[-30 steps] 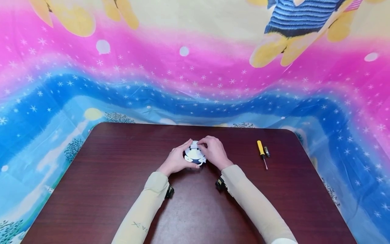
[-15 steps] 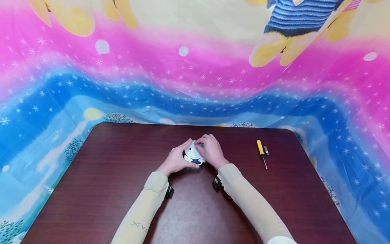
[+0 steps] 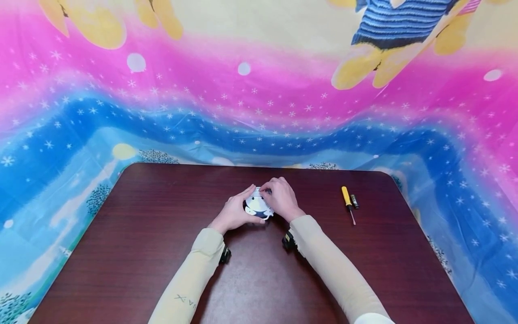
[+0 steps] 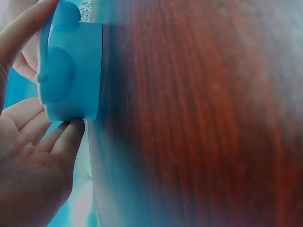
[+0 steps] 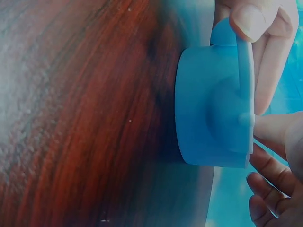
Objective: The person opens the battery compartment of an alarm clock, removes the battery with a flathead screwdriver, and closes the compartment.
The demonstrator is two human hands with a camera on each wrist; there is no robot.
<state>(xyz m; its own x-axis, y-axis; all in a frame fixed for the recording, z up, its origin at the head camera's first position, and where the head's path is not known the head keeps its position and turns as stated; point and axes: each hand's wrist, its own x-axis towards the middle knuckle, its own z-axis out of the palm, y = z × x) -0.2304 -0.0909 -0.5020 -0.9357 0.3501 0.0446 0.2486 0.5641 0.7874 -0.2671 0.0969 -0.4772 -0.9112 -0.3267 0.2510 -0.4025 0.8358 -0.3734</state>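
Observation:
A small round device [image 3: 255,208], white on its upturned face with two dark spots and a dark band, lies near the table's middle. The wrist views show its blue side wall [image 4: 78,90] and small rounded feet; it looks like a little alarm clock. My left hand [image 3: 234,211] grips it from the left, thumb along the near edge and fingers round the far side. My right hand [image 3: 281,198] bends over its far right part. The right thumb and forefinger come together right at the upturned face, and I cannot tell whether they pinch something small there.
A yellow-handled screwdriver [image 3: 346,197] lies on the right of the brown table [image 3: 141,252], its tip toward me. Next to it lies a dark battery [image 3: 354,201]. A colourful printed cloth [image 3: 226,103] hangs behind and round the table.
My right hand has shifted slightly left and away from me over the device's upturned face. The left hand and the device stay in place.

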